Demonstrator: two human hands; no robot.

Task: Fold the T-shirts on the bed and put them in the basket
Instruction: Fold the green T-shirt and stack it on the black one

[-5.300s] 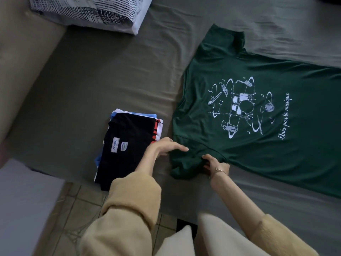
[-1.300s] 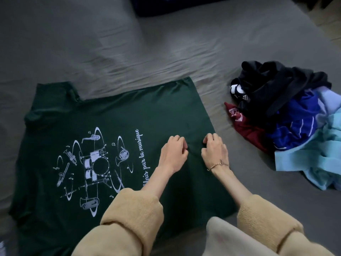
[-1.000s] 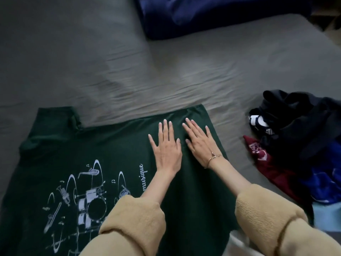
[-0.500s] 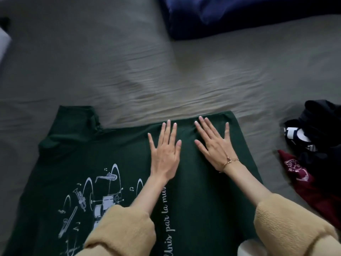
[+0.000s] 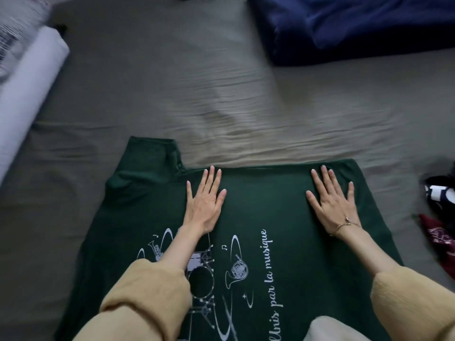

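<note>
On bed (image 5: 221,99), grey-green sheet, rumpled in cross-wise wrinkles past the far edge of the shirt. Green T-shirt (image 5: 266,205) spread flat, print side up, lying sideways: sleeve (image 5: 145,168) at far left, hem at right. White print of drums and horns plus script lettering "Unis par la musique" on the near half.

Left hand (image 5: 204,205) flat on the shirt, palm down, fingers straight and slightly fanned, fingertips at the far edge of the cloth beside the sleeve seam. Gripping nothing, only pressing. Right hand (image 5: 332,203) likewise flat, palm down, fingers spread wide, near the far right corner by the hem; thin bracelet (image 5: 346,225) at wrist. Also holding nothing. Hands well apart, smooth cloth between them. Tan sweater sleeves (image 5: 145,294) pushed up both forearms.

Beyond, top right: dark blue blanket (image 5: 357,25) bunched on the sheet. Top left: white pillow (image 5: 27,82), blurred, striped cover at its far end. Right edge: part of a clothes pile, black-and-white piece (image 5: 440,190) above, dark red piece with white emblem (image 5: 440,239) below, both apart from the green shirt. No basket visible in view.
</note>
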